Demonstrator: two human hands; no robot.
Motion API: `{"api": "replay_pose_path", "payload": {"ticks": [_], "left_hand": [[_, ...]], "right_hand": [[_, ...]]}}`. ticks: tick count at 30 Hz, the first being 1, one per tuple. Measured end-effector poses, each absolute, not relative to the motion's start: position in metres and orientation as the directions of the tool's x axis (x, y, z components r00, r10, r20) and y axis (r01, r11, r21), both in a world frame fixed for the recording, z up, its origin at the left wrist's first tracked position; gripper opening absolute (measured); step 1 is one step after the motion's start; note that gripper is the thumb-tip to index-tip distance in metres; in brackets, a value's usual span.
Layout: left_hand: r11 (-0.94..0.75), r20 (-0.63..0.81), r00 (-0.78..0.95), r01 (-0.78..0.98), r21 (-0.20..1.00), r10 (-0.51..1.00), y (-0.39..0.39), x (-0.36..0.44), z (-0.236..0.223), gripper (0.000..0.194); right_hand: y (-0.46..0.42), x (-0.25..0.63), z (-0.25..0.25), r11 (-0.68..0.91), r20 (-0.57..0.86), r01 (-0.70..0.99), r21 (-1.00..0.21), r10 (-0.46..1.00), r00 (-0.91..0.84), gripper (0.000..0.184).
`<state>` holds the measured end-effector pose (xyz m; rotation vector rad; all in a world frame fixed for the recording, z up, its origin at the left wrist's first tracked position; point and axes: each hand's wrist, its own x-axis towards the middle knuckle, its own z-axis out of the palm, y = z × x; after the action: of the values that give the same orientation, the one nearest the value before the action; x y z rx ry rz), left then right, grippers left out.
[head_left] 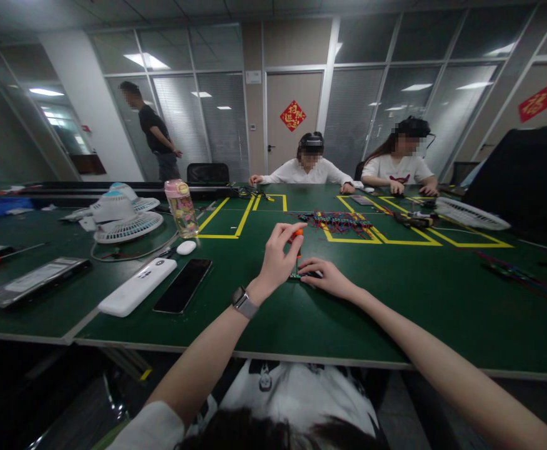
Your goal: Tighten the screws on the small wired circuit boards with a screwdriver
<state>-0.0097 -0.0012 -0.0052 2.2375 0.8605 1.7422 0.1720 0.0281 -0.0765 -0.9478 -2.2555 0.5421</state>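
Observation:
My left hand (pixel 280 253) is closed round the orange handle of a screwdriver (pixel 299 232). The tool stands upright, its thin shaft pointing down at a small green circuit board (pixel 294 275) on the table. From the right, my right hand (pixel 326 278) lies low over the board's edge, fingers bent and pressed against it. Something dark sits under those fingers; its kind is hidden. Just beyond my hands lies a heap of small boards with red and blue wires (pixel 339 222).
Left of my hands lie a black phone (pixel 184 286), a white power bank (pixel 138 287), a white earbud case (pixel 186 247), a drink bottle (pixel 182 209) and a fan (pixel 125 215). Two people sit across the green table (pixel 264 337); another stands behind at left. Wired boards (pixel 519 272) lie at right.

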Motion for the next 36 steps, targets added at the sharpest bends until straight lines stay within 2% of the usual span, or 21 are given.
{"api": "replay_pose_path", "payload": {"ticks": [8, 32, 36], "left_hand": [[-0.838, 0.829, 0.189, 0.281, 0.468, 0.527, 0.0, -0.0107, -0.0061, 0.032], [-0.826, 0.858, 0.096, 0.345, 0.446, 0.504, -0.0036, -0.0096, -0.0035, 0.017], [-0.831, 0.854, 0.097, 0.31, 0.462, 0.511, -0.0032, -0.0111, -0.0037, 0.026]], "right_hand": [[0.0274, 0.1716, -0.0759, 0.655, 0.388, 0.488, -0.576, 0.745, -0.542, 0.018], [0.0268, 0.1719, -0.0752, 0.66, 0.389, 0.492, -0.568, 0.742, -0.546, 0.017], [0.0268, 0.1721, -0.0756, 0.659, 0.39, 0.487, -0.573, 0.742, -0.546, 0.018]]}}
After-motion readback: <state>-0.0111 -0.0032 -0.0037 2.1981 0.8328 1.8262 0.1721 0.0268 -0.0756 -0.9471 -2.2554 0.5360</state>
